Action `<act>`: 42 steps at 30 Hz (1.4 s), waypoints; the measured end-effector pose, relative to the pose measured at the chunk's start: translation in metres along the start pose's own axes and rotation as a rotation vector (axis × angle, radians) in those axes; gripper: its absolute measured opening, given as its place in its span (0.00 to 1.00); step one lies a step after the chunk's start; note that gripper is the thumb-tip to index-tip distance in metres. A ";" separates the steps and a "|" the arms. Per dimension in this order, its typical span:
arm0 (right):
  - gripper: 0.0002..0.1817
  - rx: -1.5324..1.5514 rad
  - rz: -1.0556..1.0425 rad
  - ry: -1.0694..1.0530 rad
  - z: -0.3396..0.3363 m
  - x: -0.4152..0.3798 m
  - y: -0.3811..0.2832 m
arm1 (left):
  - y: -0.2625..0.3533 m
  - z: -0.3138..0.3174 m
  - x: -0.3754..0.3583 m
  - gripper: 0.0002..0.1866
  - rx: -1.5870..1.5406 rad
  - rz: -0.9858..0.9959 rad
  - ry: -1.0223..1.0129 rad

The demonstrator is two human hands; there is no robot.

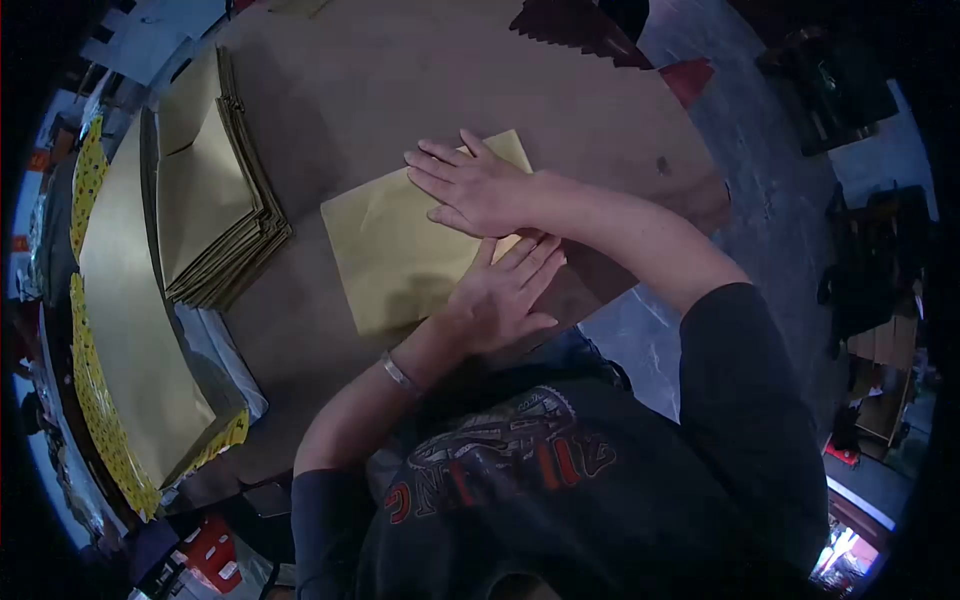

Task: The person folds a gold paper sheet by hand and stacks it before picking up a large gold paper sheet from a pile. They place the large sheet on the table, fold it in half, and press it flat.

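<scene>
A flat tan paper piece (385, 245) lies at an angle on the brown work surface, with a narrow part of it showing at its upper right corner. My right hand (475, 190) rests palm down across its upper right part, fingers spread and pointing left. Just below, my left hand (505, 295), with a band on the wrist, is at the paper's lower right edge. Its fingers are apart and point up and right, the fingertips close under my right wrist. Neither hand is closed around anything. My hands and forearms hide the paper's right side.
A stack of folded tan paper (215, 200) stands at the left on the brown surface (300, 320). Beyond it lie a long tan sheet (130, 280) and yellow patterned material (95, 370). A dark red jagged-edged piece (585, 35) is at the top.
</scene>
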State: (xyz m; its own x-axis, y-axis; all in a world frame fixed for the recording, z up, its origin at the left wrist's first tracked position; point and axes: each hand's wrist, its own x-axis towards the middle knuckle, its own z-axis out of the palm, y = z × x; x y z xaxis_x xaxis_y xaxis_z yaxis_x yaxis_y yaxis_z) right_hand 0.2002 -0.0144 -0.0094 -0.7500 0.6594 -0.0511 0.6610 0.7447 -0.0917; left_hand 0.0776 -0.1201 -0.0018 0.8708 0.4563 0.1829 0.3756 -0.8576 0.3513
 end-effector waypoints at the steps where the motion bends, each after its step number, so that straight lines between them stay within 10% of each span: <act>1: 0.34 -0.002 -0.001 0.000 0.001 0.001 0.001 | 0.000 0.001 0.001 0.43 0.012 0.002 0.019; 42: 0.34 0.047 0.012 0.038 0.000 -0.001 -0.001 | 0.008 -0.004 0.005 0.41 0.019 -0.035 -0.028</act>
State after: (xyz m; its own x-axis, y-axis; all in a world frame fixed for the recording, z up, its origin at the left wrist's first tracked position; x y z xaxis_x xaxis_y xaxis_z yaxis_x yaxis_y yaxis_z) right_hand 0.2005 -0.0155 -0.0095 -0.7404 0.6720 -0.0151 0.6672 0.7320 -0.1377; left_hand 0.0841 -0.1235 0.0052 0.8653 0.4798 0.1451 0.4119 -0.8455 0.3397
